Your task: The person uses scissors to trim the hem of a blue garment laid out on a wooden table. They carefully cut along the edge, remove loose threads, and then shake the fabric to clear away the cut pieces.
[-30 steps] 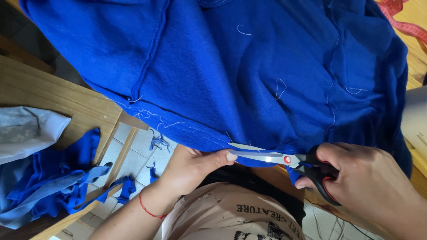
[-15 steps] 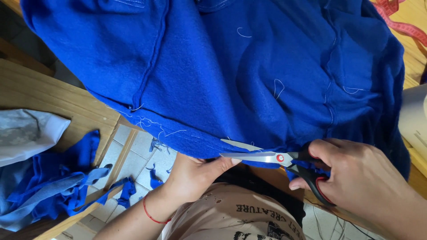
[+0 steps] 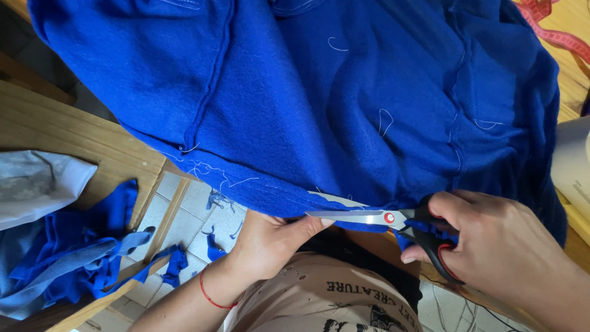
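Blue fleece fabric covers the table; right hand grips scissors trimming its near edge, left hand pinching the hem. Offcut scraps lie left; more edge remains.

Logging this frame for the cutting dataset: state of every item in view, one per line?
blue fleece fabric: spread over the table, near edge hanging off, loose threads on it
scissors: blades slightly open at the fabric's edge
right hand: fingers through the scissor handles
left hand: pinching the fabric edge by the blade tip
blue scraps: heaped on the side table, some on the floor
measuring tape: lying loose
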